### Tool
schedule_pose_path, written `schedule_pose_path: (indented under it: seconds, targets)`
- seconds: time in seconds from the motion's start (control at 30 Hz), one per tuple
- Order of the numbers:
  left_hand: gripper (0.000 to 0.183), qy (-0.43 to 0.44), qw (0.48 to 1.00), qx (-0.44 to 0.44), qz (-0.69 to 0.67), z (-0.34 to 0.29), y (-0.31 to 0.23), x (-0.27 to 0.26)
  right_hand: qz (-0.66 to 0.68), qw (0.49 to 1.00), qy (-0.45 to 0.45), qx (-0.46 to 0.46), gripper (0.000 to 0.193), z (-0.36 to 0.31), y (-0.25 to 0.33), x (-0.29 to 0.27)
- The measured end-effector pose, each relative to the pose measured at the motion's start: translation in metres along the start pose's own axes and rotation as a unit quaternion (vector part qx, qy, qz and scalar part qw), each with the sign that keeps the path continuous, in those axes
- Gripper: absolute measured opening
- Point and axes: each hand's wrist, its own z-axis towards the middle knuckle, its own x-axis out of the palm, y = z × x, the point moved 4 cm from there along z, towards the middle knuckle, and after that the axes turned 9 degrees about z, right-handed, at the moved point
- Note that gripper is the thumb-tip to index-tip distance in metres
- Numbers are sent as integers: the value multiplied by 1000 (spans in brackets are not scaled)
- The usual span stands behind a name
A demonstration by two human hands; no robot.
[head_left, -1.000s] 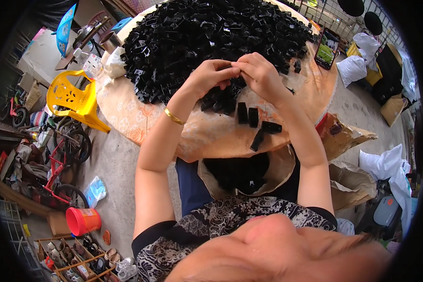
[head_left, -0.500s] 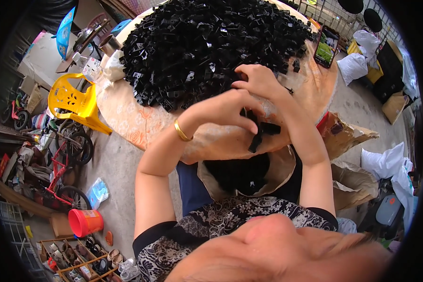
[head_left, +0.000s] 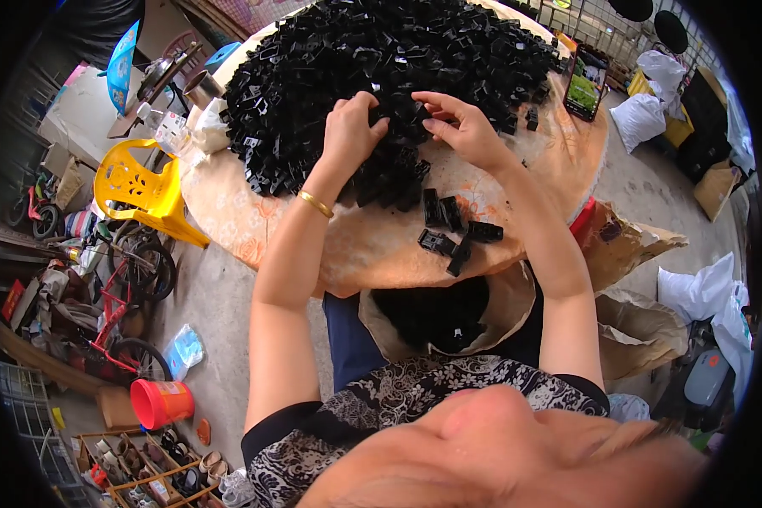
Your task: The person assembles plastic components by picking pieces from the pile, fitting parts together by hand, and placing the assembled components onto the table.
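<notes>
A large heap of small black plastic parts covers much of the round table. My left hand is at the near side of the heap, its fingers bent and its thumb apart from them. To its right, my right hand reaches to the heap with thumb and forefinger apart. Black parts lie between and behind the fingertips; whether either hand touches one is hard to tell against the heap. Closer to me, several loose black parts rest on the orange patterned tablecloth near the table's edge.
An open paper sack with black contents stands below the table edge, at my lap. A phone lies on the table's right. Left of the table are a yellow plastic chair, a red bucket and a bicycle. White bags lie at the right.
Both hands have moved apart; the left went away from me to the heap, off the loose parts near the edge. Those loose parts now show uncovered on the cloth.
</notes>
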Motion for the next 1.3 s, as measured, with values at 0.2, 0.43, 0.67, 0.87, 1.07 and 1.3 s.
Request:
schedule_pose_path:
  seconds: [0.2,0.43,0.67,0.87,1.07,1.3]
  targets:
    - [28,74,956,39,-281,-9,-38,-10,-21,994,-9,-110,33,-4,20,4]
    - [22,92,697,-142,-697,-11,-30,10,42,995,-27,-90,31,-6,24,7]
    - [33,247,613,-235,-713,-18,-25,15,-237,909,11,-342,34,-12,44,16]
    - [37,302,630,-262,-666,-20,-26,8,-289,898,45,-329,32,-13,43,22]
    - [31,292,758,-127,-569,-20,-39,-6,-176,967,19,-181,49,-9,29,14]
    - [25,238,865,-45,-440,-24,-61,-18,80,994,-63,-45,36,6,8,-48]
